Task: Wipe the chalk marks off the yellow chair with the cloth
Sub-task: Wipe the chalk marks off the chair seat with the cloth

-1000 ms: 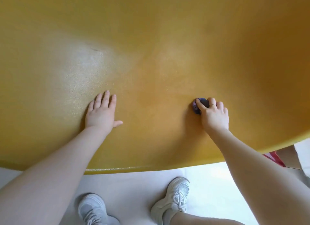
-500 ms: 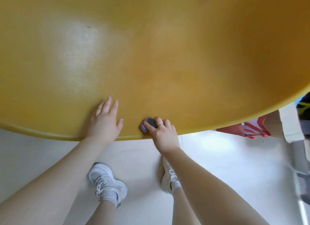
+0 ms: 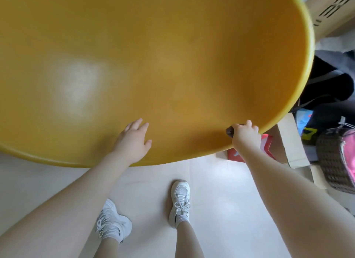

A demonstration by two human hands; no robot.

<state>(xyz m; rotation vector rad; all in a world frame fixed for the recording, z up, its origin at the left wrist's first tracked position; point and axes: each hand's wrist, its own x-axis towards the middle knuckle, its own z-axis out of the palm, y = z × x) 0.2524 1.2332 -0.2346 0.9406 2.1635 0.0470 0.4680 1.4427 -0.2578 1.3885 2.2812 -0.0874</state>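
The yellow chair (image 3: pixel 172 56) fills the upper part of the view as a wide, curved, glossy shell. No chalk marks show on it from here. My left hand (image 3: pixel 134 140) lies flat on the shell near its front rim, fingers apart, holding nothing. My right hand (image 3: pixel 245 135) is closed on a small dark cloth (image 3: pixel 229 132) pressed against the shell close to the right front rim. Only a bit of the cloth shows past my fingers.
My two white sneakers (image 3: pixel 179 202) stand on the pale floor below the chair. To the right are a red box (image 3: pixel 266 148), cardboard boxes (image 3: pixel 292 142), a dark bag (image 3: pixel 326 88) and a woven basket (image 3: pixel 334 159) with pink inside.
My right hand has carried the cloth from near my left hand out to the right front rim. The view has swung, showing the chair's right edge and the clutter beside it.
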